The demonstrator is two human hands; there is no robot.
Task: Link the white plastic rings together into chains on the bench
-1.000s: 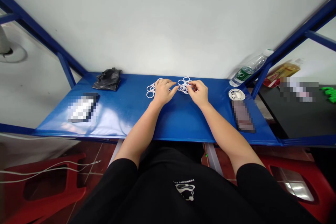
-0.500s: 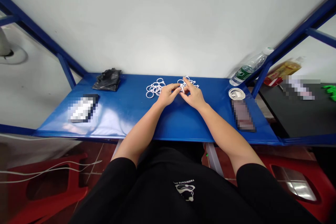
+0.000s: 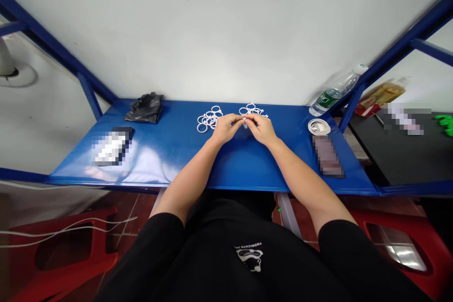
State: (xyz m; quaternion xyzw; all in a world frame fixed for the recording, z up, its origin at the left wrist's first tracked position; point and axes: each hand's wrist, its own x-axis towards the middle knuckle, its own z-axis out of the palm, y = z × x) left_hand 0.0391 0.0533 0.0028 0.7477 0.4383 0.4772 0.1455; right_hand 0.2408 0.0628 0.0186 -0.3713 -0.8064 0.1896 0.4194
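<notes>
Above the blue table, my left hand (image 3: 226, 128) and my right hand (image 3: 261, 127) meet fingertip to fingertip. Between them they pinch a small white plastic ring (image 3: 245, 123), mostly covered by the fingers; both hands are closed on it. Left of my left hand lies a pile of white rings (image 3: 208, 120), each with a small knob. Behind my right hand is a second group of white rings (image 3: 252, 108), partly hidden by the fingers.
The blue table (image 3: 170, 151) carries a black plastic bag (image 3: 145, 107) and a blurred phone-like object (image 3: 112, 147) at left. On the right are a water bottle (image 3: 334, 92), a coiled white cable (image 3: 319, 127) and another blurred flat object (image 3: 327, 155). A wall stands behind.
My right fingers, raised and spread a moment ago, have folded down against the white ring and my left fingertips. My left hand has hardly moved.
</notes>
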